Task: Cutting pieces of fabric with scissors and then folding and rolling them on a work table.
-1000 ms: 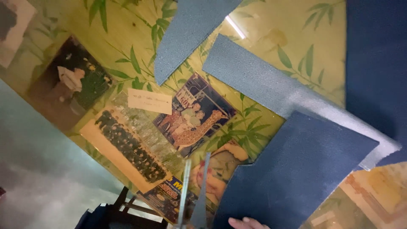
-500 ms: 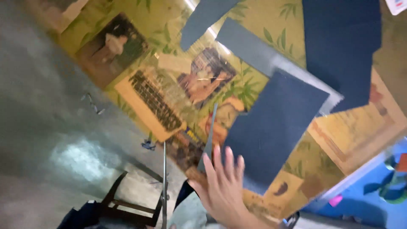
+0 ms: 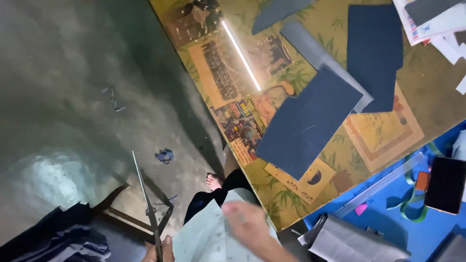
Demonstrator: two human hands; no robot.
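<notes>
My left hand (image 3: 156, 250) sits at the bottom edge, shut on a pair of long scissors (image 3: 144, 194) whose blades point up over the floor. My right hand (image 3: 246, 221) is blurred and hovers over pale green cloth (image 3: 204, 240) at my lap, just off the table's near corner. Its fingers cannot be made out. On the table, nearest that hand, lies a cut dark blue fabric piece (image 3: 306, 123). A grey fabric strip (image 3: 320, 51) and a second dark blue piece (image 3: 374, 53) lie beyond it.
The glass-topped table (image 3: 291, 213) shows pictures over a leaf-patterned cloth. A blue mat at lower right carries a clear ruler (image 3: 378, 187), a black phone (image 3: 444, 184), green tape (image 3: 412, 206) and folded grey fabric (image 3: 357, 240). Fabric scraps (image 3: 165, 155) lie on the grey floor. My foot (image 3: 213, 182) shows below.
The view has swung toward the floor. My right hand has pulled back from the dark blue fabric piece to my lap. The scissors have left the table edge and now point over the floor.
</notes>
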